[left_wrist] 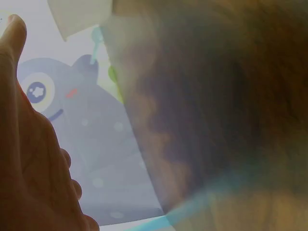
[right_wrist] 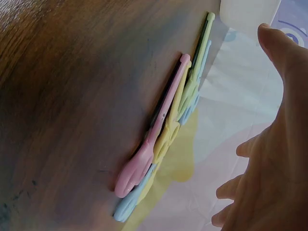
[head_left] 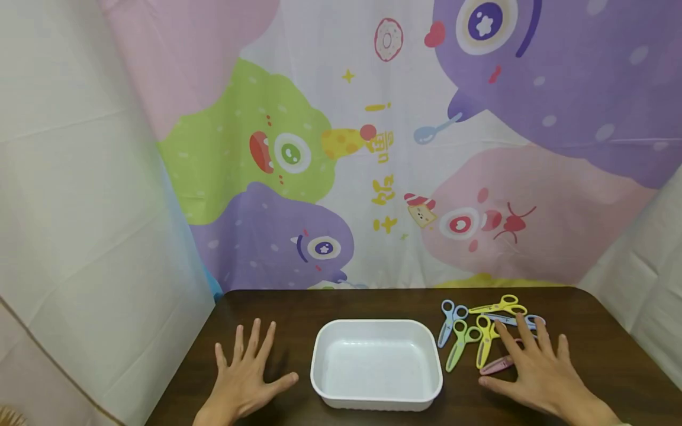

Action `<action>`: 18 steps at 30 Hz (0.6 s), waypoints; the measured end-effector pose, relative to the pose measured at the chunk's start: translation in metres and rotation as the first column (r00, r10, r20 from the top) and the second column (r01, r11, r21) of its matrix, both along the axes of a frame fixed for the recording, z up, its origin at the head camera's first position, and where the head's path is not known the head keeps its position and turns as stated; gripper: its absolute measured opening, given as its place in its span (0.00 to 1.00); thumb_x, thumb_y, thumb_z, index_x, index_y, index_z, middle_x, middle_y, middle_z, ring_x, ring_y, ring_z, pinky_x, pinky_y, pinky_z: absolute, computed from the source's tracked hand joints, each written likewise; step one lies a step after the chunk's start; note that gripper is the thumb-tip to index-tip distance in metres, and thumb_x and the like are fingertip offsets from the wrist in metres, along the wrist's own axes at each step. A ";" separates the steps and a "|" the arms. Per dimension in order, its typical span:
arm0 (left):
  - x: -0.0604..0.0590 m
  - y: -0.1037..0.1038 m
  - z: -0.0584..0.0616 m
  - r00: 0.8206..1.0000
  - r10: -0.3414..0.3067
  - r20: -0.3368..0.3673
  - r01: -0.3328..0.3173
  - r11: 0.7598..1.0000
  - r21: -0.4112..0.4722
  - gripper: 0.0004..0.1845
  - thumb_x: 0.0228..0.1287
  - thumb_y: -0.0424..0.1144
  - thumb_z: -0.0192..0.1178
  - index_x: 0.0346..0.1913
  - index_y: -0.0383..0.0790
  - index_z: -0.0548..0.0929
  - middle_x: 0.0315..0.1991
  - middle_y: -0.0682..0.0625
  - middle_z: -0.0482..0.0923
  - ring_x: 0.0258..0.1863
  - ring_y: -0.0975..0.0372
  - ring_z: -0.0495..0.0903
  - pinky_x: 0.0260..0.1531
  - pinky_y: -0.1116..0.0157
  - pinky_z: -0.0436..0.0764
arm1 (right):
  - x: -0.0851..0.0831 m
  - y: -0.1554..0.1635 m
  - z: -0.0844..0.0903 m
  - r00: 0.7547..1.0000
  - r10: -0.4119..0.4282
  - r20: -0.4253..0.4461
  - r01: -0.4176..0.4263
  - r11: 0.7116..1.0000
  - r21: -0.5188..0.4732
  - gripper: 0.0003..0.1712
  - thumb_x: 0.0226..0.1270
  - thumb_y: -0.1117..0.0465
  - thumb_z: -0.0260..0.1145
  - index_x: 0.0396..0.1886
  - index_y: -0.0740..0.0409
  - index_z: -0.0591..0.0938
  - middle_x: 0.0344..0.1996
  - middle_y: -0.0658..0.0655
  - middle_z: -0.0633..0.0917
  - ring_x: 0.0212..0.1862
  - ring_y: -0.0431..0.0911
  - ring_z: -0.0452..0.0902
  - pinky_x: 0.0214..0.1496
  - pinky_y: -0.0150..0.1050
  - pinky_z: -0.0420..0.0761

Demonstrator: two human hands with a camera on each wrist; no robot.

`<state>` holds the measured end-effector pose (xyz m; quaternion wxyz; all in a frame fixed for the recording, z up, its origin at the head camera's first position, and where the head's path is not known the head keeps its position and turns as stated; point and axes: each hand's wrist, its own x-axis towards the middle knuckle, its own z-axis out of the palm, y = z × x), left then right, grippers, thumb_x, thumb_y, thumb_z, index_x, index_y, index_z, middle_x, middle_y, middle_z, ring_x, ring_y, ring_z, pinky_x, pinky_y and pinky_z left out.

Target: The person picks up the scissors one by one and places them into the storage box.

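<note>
Left hand (head_left: 242,378) spread, beside tray (head_left: 375,403) | right hand (head_left: 538,373) spread, over scissors (head_left: 485,346) | cloth (head_left: 479,183): yellow writing (head_left: 383,190), sideways, with "!"; rest I can't read

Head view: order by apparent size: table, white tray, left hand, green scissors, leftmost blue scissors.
1. Table
2. White tray
3. Left hand
4. Green scissors and leftmost blue scissors: too alike to rank; the green pair lies nearer the camera.

At lower left in the frame I hold my left hand (head_left: 242,373) splayed; at lower right my right hand (head_left: 540,373), also splayed, partly hides the pastel scissors (head_left: 457,350). Bottom centre, a white tray (head_left: 375,370) sits on the brown table (head_left: 458,402).
</note>
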<state>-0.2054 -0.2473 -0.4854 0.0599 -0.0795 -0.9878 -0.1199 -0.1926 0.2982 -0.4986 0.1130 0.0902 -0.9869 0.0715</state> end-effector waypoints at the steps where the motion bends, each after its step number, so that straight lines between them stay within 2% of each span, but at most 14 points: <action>1: 0.000 0.001 0.001 1.000 -0.003 -0.002 0.003 1.000 0.005 0.57 0.60 0.77 0.56 0.84 0.60 0.42 0.85 0.43 0.34 0.81 0.34 0.33 0.65 0.23 0.28 | 0.000 0.000 0.000 1.000 0.004 -0.001 -0.004 1.000 0.001 0.69 0.50 0.19 0.67 0.82 0.52 0.57 0.78 0.77 0.54 0.76 0.81 0.44 0.62 0.86 0.43; 11: 0.002 0.008 0.012 1.000 -0.020 -0.018 0.020 0.999 0.032 0.57 0.61 0.78 0.53 0.84 0.62 0.39 0.85 0.43 0.33 0.81 0.35 0.32 0.65 0.22 0.32 | 0.002 0.004 0.006 1.000 0.031 0.001 -0.031 0.999 0.012 0.70 0.50 0.20 0.68 0.84 0.50 0.53 0.77 0.77 0.55 0.77 0.79 0.43 0.64 0.84 0.43; 18: 0.002 0.012 0.016 1.000 -0.021 -0.009 0.022 0.998 0.057 0.57 0.60 0.78 0.54 0.83 0.63 0.38 0.85 0.44 0.32 0.82 0.36 0.34 0.64 0.21 0.41 | -0.001 0.005 0.011 0.999 0.040 -0.017 -0.040 0.999 0.034 0.68 0.48 0.19 0.68 0.80 0.53 0.61 0.77 0.76 0.58 0.75 0.79 0.49 0.64 0.83 0.46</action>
